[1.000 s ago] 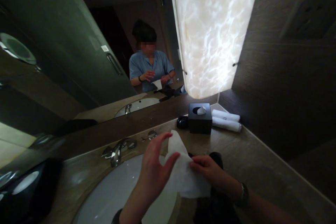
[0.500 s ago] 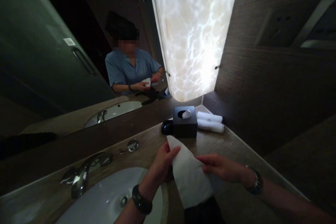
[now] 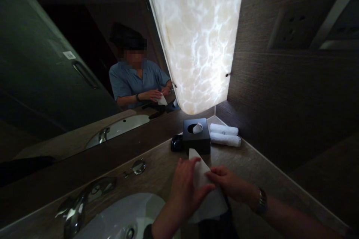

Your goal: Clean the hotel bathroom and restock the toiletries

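Note:
A folded white tissue (image 3: 206,198) hangs in front of me over the counter, its pointed top toward the tissue box. Across its left part lies my left hand (image 3: 187,186), open, with the thumb and index finger spread apart. My right hand (image 3: 230,183) pinches the tissue's right edge between thumb and fingers. Beneath the tissue's lower end is a dark object (image 3: 217,227), mostly hidden, whose kind I cannot tell. Just beyond my hands stands a black tissue box (image 3: 198,140) with a white tissue poking from its opening.
Two rolled white towels (image 3: 224,134) lie right of the box; a shiny black object (image 3: 177,143) sits on its left. At lower left are a white sink (image 3: 146,205) and chrome faucet (image 3: 75,209). A mirror (image 3: 92,119) and glowing lamp panel (image 3: 199,44) rise behind the counter.
My left hand has gone from pinching the tissue's upper left edge to lying spread across it. The right hand stays at the edge. The view has shifted slightly.

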A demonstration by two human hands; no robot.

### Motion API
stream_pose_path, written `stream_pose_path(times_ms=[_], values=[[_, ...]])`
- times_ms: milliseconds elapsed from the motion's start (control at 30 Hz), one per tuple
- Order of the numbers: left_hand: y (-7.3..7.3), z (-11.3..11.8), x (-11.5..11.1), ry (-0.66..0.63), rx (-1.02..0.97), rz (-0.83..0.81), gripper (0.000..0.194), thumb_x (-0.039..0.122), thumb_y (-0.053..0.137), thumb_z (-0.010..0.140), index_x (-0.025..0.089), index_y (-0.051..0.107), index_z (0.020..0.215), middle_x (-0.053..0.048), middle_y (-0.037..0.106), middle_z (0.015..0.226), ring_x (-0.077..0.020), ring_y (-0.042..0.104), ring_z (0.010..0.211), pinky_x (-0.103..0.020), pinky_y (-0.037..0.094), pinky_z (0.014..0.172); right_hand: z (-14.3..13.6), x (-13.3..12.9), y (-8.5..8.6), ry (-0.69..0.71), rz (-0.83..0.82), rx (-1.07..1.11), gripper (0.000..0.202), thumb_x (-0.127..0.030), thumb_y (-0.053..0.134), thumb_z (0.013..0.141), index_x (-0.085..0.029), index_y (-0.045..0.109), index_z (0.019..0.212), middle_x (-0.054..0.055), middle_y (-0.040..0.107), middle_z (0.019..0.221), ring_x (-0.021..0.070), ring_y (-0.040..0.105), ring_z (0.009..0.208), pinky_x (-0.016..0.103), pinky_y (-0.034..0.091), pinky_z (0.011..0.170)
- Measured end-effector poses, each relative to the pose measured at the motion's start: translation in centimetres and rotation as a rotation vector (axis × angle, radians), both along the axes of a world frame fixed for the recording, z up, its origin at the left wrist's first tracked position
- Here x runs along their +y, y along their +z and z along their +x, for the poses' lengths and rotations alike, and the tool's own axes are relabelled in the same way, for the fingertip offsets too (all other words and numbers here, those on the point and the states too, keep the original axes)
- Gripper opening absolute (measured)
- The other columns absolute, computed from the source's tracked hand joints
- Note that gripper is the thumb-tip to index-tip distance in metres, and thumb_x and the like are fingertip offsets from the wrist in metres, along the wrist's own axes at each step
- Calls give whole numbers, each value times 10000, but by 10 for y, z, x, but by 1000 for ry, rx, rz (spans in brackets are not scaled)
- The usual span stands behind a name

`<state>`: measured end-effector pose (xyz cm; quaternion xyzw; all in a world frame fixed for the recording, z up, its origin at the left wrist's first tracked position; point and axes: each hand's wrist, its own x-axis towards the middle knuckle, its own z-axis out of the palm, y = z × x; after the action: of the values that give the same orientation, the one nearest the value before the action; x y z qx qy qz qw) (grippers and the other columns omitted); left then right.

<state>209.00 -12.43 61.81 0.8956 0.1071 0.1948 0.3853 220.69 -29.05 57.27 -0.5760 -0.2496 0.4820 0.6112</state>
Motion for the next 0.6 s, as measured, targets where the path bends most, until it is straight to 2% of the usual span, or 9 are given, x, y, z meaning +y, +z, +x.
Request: stream_pose_path(times_ms=[67, 133, 233, 300, 367, 433, 467, 500, 600], values=[[-12, -2, -11, -122, 209, -129, 357, 401, 802, 780, 181, 758, 1058, -101, 815, 1023, -323, 743, 949, -417, 546, 851, 12, 0, 8, 32, 33, -148, 630, -791, 670, 839, -166, 724, 892, 46, 703, 829, 174, 578, 724, 340, 473, 721], [-19, 7, -16, -137, 281, -259, 189, 329, 725, 830, 158, 779, 886, -59, 799, 860, -245, 708, 793, -311, 472, 701, 30, 3, 21, -7, 32, -472, 489, -659, 682, 896, -173, 714, 860, 52, 696, 821, 192, 590, 755, 355, 474, 736], [-15, 39, -1, -149, 224, -306, 222, 307, 682, 827, 132, 818, 832, -52, 804, 805, -230, 697, 755, -287, 429, 671, 66, 15, 53, -52, 139, -868, 285, -456, 805, 849, -195, 716, 920, 82, 726, 1024, 233, 656, 954, 369, 532, 857], [-6, 66, 24, -120, 165, -247, 259, 331, 662, 851, 153, 849, 882, -56, 824, 841, -257, 732, 801, -309, 458, 708, 91, 26, 83, -77, 266, -1034, 227, -414, 764, 904, -209, 685, 851, 69, 706, 995, 208, 667, 922, 342, 556, 817], [3, 88, 58, 51, 87, -153, 288, 339, 626, 894, 185, 855, 974, -69, 842, 929, -280, 760, 877, -351, 509, 782, 111, 37, 113, -314, 395, -1240, 261, -359, 662, 992, -215, 627, 777, 50, 669, 890, 188, 658, 856, 339, 564, 796], [9, 100, 89, 257, 6, -46, 320, 310, 578, 926, 183, 838, 1062, -104, 841, 1056, -301, 765, 978, -416, 545, 895, 121, 47, 130, -634, 493, -1455, 200, -268, 617, 1013, -220, 615, 819, 62, 677, 943, 210, 666, 968, 387, 574, 914], [10, 102, 101, 324, -33, 3, 335, 291, 563, 929, 166, 828, 1092, -126, 833, 1112, -311, 759, 1028, -450, 547, 953, 122, 52, 130, -677, 511, -1547, 177, -214, 580, 1018, -220, 618, 845, 78, 692, 1004, 223, 663, 1043, 410, 569, 972], [10, 102, 110, 357, -70, 47, 347, 273, 554, 926, 143, 817, 1111, -149, 821, 1155, -322, 747, 1076, -481, 541, 1002, 121, 57, 123, -615, 492, -1621, 192, -155, 521, 1022, -214, 627, 873, 94, 705, 1051, 231, 661, 1084, 417, 570, 993], [7, 95, 113, 325, -154, 109, 364, 250, 562, 906, 109, 795, 1149, -178, 802, 1188, -331, 721, 1130, -521, 539, 1051, 111, 80, 75, -115, 187, -1674, 306, -34, 383, 984, -149, 666, 961, 161, 732, 1049, 248, 696, 985, 390, 601, 871]])
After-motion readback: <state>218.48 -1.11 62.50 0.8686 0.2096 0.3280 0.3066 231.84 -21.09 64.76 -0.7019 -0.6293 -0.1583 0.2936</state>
